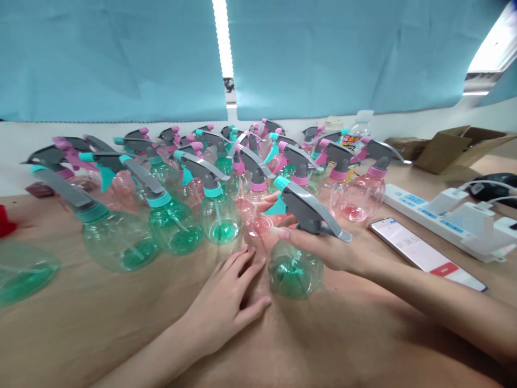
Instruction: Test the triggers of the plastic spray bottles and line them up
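Note:
My right hand point(315, 245) is wrapped around the neck of a green spray bottle point(297, 272) with a grey and turquoise trigger head, its body hanging below my palm. Whether its base touches the table I cannot tell. Just left of it, my left hand point(236, 288) lies flat on the table, fingers spread and holding nothing. Beyond my left fingertips stand a small green spray bottle point(221, 223) and a pink spray bottle point(258, 223). Further left are another green spray bottle point(175, 229) and a larger-looking one point(119, 242).
Many more pink and green spray bottles crowd the back. On the right lie a lit phone point(428, 253) and a white power strip point(416, 207) with chargers. An open cardboard box point(452, 151) and a black object point(495, 186) sit behind. A green bottle point(26, 269) is cut off at left.

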{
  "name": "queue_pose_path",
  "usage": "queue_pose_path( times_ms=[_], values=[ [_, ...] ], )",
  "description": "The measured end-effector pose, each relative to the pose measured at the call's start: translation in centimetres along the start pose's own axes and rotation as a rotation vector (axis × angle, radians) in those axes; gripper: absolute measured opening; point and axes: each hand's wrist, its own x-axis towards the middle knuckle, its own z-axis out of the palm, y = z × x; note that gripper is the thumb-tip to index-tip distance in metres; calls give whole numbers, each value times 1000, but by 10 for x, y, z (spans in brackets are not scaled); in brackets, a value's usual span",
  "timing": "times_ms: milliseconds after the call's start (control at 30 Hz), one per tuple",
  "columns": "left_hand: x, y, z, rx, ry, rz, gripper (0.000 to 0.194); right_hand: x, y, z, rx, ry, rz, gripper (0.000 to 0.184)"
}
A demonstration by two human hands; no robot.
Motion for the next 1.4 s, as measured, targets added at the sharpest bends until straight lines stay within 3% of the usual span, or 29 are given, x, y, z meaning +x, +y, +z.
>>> queue_pose_path(
  times_ms=[233,433,567,700,767,1167,1267,1400],
  values=[
    [-1,-1,1,-4,10,4,53,-4,-7,-8,-82,-84,112,41],
    [-1,-1,1,2,2,1,53,-3,-2,-6,-11,-44,5,35],
    [0,0,1,-6,5,0,53,-3,1,-3,14,-51,27,32],
    [-1,0,0,-15,21,1,53,3,9,6,167,27,-89,19],
    [-2,0,0,-17,26,0,53,5,14,9,146,-1,-79,15],
    [-3,-4,6,-43,67,11,52,4,18,9,166,-38,-59,23],
    [-2,-3,4,-116,102,-3,53,6,11,10,166,-5,-56,33],
    [-3,1,1,-274,189,-38,59,6,0,15,167,26,-65,30]
  ],
)
